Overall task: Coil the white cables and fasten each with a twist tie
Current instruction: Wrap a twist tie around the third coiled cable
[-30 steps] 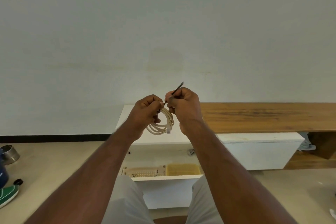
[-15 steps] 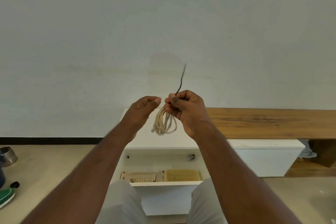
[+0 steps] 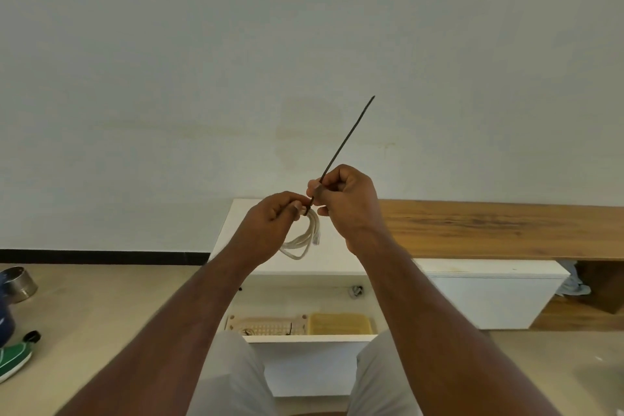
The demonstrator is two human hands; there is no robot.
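White cable coil point(image 3: 301, 241) hangs from left hand point(image 3: 270, 218), fingers curled pinching its top. Right hand point(image 3: 347, 197) fist-gripped on dark twist tie point(image 3: 347, 137), tail angled up-right.

The top of the coiled white cable point(image 3: 300, 240) is hidden behind the fingers of the left hand point(image 3: 270, 216), and how the dark twist tie point(image 3: 344, 142) sits round it cannot be made out. The tie's lower stretch is covered by the right hand point(image 3: 347, 199). Below the cable, the contents of the open drawer point(image 3: 304, 338) are too small to be told, and its front is partly masked by the knees. Far left of the drawer, a metal bowl point(image 3: 18, 282) and a green shoe point(image 3: 13, 360) are cut off by the edge.
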